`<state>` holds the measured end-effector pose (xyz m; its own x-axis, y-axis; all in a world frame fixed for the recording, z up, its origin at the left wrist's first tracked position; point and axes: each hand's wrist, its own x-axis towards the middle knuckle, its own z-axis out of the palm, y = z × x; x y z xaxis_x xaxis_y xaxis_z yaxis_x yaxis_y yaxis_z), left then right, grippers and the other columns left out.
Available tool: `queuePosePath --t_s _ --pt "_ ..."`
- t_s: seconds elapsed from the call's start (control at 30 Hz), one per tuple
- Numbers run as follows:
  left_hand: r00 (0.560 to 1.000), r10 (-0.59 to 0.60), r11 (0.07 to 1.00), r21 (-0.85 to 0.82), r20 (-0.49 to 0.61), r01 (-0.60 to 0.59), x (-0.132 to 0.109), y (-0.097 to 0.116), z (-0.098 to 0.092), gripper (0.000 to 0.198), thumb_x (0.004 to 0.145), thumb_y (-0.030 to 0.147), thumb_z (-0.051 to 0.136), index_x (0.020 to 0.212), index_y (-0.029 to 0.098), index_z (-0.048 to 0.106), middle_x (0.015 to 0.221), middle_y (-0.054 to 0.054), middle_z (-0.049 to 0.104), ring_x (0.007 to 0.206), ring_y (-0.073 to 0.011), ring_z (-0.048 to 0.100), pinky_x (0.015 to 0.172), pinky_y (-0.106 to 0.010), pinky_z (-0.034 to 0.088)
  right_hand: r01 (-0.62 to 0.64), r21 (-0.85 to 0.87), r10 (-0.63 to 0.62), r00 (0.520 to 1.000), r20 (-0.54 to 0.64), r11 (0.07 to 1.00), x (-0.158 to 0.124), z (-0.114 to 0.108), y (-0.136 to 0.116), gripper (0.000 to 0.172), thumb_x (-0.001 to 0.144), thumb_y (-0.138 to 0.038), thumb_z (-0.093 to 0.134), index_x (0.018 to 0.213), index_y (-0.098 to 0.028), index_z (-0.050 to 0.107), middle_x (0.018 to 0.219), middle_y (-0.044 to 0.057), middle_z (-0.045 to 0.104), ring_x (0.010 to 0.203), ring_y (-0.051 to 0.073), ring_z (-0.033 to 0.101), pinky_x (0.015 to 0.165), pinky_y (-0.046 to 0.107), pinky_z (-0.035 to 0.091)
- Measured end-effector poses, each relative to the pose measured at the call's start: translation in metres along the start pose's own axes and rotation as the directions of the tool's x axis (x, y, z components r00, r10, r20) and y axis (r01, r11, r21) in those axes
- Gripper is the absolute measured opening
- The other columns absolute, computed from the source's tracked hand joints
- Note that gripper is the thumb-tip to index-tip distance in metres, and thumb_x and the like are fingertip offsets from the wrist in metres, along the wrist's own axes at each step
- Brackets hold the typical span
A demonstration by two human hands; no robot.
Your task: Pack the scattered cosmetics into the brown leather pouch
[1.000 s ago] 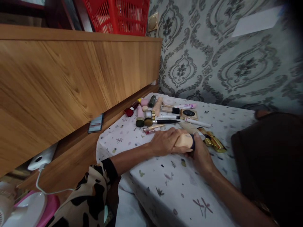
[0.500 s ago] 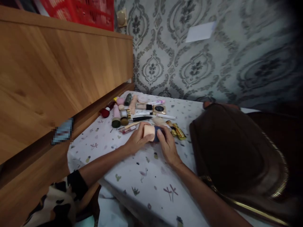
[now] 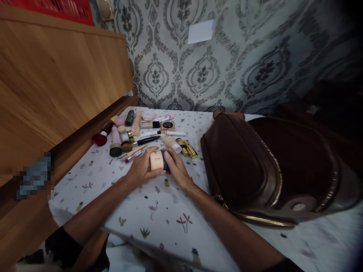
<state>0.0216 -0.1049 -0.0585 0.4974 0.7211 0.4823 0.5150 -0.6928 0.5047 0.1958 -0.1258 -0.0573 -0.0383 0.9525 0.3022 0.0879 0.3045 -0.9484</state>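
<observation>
Between my hands is a small cosmetic jar (image 3: 156, 161) with a cream-coloured body and a dark blue lid (image 3: 165, 160), tipped on its side above the table. My left hand (image 3: 141, 167) wraps round the cream body. The fingers of my right hand (image 3: 178, 170) close over the blue lid. Just beyond them lie make-up items: a lip gloss tube (image 3: 133, 156), a black-handled brush (image 3: 147, 141), a white-capped tube (image 3: 172, 144) and gold lipstick tubes (image 3: 190, 149). The lettering on the jar is too small to read.
A brown leather bag (image 3: 235, 162) with gold zips takes up the table's right side. More cosmetics, including a green-lidded jar (image 3: 115, 150) and a compact (image 3: 168, 125), spread towards the wall. On the left stands a wooden cabinet (image 3: 62, 71). A patterned cloth (image 3: 124, 200) covers the table.
The view has swung to the right, so everything sits further left and more of the bag shows. Both hands keep hold of the jar, whose printed side now faces me more.
</observation>
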Motion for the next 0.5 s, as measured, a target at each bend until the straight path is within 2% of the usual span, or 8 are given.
queuePosePath --t_s 0.1,0.3,0.4,0.47,0.5 --pt "0.999 -0.024 1.0 0.0 0.032 0.024 0.0 0.002 0.0 0.067 0.087 0.065 0.061 0.135 0.021 0.041 0.117 -0.011 0.066 0.092 -0.0259 0.066 0.08 -0.037 0.053 0.0 -0.012 0.0 1.0 0.009 1.0 -0.001 -0.001 -0.004 0.041 0.093 -0.061 0.044 0.084 -0.022 0.054 0.082 0.003 0.056 0.079 0.02 0.053 0.068 0.031 0.045" --pt "0.989 0.136 0.987 0.089 -0.051 -0.131 -0.005 -0.007 0.003 0.065 0.088 0.066 0.059 0.135 0.023 0.044 0.117 -0.012 0.067 0.103 -0.03 0.067 0.088 -0.043 0.054 -0.015 -0.003 0.015 1.0 0.017 1.0 0.001 0.003 -0.01 0.045 0.095 -0.063 0.04 0.072 -0.024 0.042 0.073 0.003 0.052 0.075 0.021 0.052 0.07 0.035 0.046" --pt "0.964 0.22 0.972 0.124 -0.152 -0.202 -0.006 -0.009 -0.001 0.064 0.087 0.066 0.06 0.134 0.025 0.047 0.12 -0.012 0.066 0.105 -0.0316 0.067 0.089 -0.046 0.055 -0.041 -0.046 0.04 0.999 -0.008 0.998 -0.002 0.007 -0.021 0.04 0.097 -0.057 0.039 0.077 -0.023 0.048 0.078 0.005 0.059 0.078 0.021 0.057 0.073 0.034 0.048" --pt "0.943 0.249 0.967 0.106 -0.22 -0.231 -0.002 0.0 -0.008 0.058 0.087 0.062 0.063 0.134 0.03 0.049 0.117 -0.008 0.067 0.1 -0.0301 0.068 0.086 -0.046 0.057 -0.058 -0.107 0.055 0.998 -0.027 0.993 -0.006 0.005 -0.037 0.037 0.098 -0.054 0.041 0.088 -0.022 0.055 0.084 0.005 0.063 0.082 0.021 0.06 0.075 0.034 0.049" --pt "0.94 0.227 0.974 0.073 -0.253 -0.215 0.002 0.008 -0.012 0.054 0.087 0.059 0.064 0.132 0.033 0.052 0.11 -0.004 0.067 0.093 -0.0277 0.068 0.081 -0.044 0.058 -0.063 -0.151 0.059 0.998 -0.031 0.987 -0.009 0.002 -0.049 0.037 0.098 -0.054 0.042 0.094 -0.021 0.057 0.086 0.004 0.064 0.083 0.021 0.061 0.076 0.034 0.049"
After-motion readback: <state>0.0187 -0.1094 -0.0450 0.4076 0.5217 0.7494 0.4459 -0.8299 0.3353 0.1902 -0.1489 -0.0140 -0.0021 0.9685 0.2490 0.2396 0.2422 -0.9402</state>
